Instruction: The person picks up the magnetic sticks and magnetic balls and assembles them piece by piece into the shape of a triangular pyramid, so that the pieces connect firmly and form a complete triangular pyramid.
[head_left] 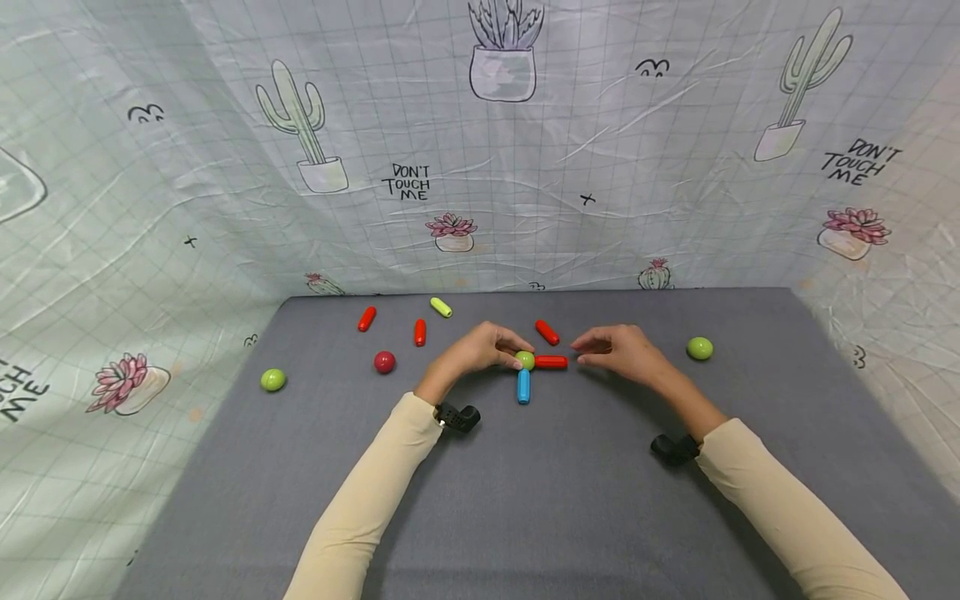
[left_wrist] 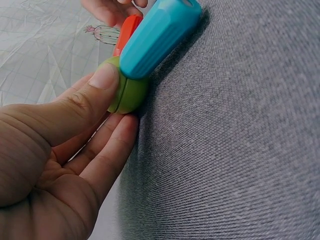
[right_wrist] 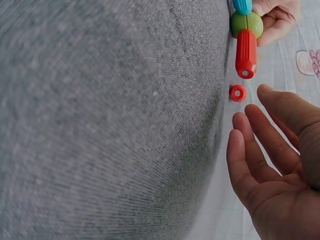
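Observation:
My left hand [head_left: 486, 347] pinches a green ball [left_wrist: 131, 95] between thumb and fingers, low at the grey cloth. A blue rod [head_left: 523, 387] meets the ball on its near side, and a red rod [head_left: 551, 362] meets it on the right. In the left wrist view the blue rod slants up from the ball, with part of the red rod hidden behind it. My right hand [head_left: 618, 350] hovers just right of the red rod's free end, fingers apart and holding nothing. Beyond that rod lies a loose red rod [head_left: 547, 332], seen end-on in the right wrist view.
On the left lie a green ball [head_left: 273, 380], a dark red ball [head_left: 385, 362], a red rod [head_left: 367, 318], another red rod [head_left: 420, 332] and a yellow-green rod [head_left: 441, 307]. Farther right sits one more green ball [head_left: 700, 348]. A printed curtain [head_left: 525, 167] hangs behind the table.

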